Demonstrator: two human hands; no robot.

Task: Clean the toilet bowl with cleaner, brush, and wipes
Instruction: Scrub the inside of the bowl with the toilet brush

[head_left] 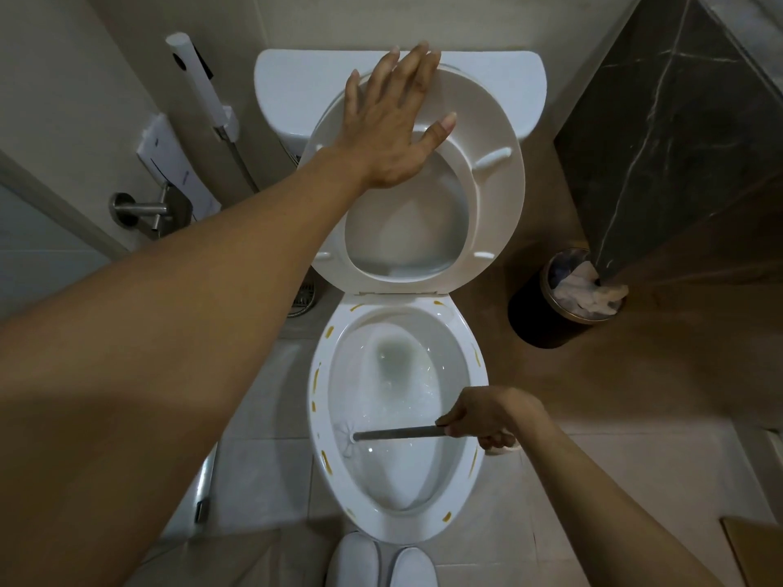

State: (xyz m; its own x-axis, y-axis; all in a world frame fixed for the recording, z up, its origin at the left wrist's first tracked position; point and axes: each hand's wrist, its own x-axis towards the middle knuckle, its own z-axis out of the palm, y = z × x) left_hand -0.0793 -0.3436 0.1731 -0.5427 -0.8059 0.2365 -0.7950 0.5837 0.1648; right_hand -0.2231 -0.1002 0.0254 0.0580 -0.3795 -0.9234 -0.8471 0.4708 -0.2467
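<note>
The white toilet bowl [466, 332] sits in the middle, its rim dotted with yellow-brown marks and water in the bottom. The seat [491, 197] and lid stand raised against the cistern [296, 78]. My left hand [394, 125] lies flat, fingers spread, on the top of the raised seat. My right hand [487, 419] is closed around the metal handle of the toilet brush [398, 434]. The handle runs across the bowl, and its white bristle head [345, 438] presses against the left inner wall.
A black waste bin [546, 315] with crumpled tissue stands on the right, beside a dark marble wall [678, 141]. On the left wall are a bidet sprayer [195, 78], a paper holder [144, 209] and a floor drain [303, 298]. White slippers [381, 561] show at the bottom.
</note>
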